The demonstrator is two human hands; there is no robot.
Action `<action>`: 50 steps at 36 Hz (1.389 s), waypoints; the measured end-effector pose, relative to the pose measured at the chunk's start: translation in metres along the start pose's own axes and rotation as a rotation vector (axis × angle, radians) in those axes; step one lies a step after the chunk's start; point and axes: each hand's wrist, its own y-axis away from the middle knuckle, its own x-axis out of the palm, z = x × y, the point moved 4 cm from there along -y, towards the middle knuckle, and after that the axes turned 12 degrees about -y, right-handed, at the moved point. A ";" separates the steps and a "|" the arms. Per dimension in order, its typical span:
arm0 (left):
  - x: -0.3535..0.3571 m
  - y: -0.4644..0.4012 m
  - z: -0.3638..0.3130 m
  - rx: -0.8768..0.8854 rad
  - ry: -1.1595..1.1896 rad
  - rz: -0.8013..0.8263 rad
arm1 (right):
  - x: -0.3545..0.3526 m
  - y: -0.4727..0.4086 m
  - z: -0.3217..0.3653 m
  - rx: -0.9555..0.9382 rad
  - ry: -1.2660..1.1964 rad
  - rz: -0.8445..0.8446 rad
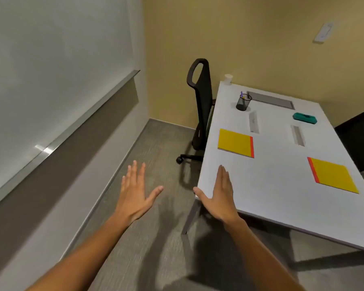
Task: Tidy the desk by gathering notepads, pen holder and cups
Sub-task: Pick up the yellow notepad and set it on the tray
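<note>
Two yellow notepads with red spines lie on the white desk: one notepad near the left edge, the other notepad toward the right. A black mesh pen holder with pens stands at the far left of the desk. A white paper cup sits on the far left corner. My left hand hovers over the floor, left of the desk, fingers spread and empty. My right hand is held flat above the desk's near left corner, fingers straight, holding nothing.
A teal case lies at the desk's far right. A black office chair stands at the desk's left side. A whiteboard covers the left wall. A dark chair stands to the right. Grey carpet floor lies below my hands.
</note>
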 end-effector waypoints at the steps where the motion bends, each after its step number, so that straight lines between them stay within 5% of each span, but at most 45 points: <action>1: -0.002 -0.002 0.007 -0.003 -0.001 0.004 | 0.006 -0.001 0.006 -0.002 -0.031 -0.004; 21: 0.035 -0.160 0.022 -0.034 0.078 0.069 | 0.037 -0.151 -0.011 0.106 -0.237 -0.103; 31: 0.043 -0.267 -0.025 0.122 0.042 0.120 | 0.016 -0.231 -0.029 0.155 -0.313 -0.190; 50: 0.103 -0.458 -0.122 0.649 0.141 0.382 | 0.000 -0.307 -0.068 0.627 -0.438 -0.554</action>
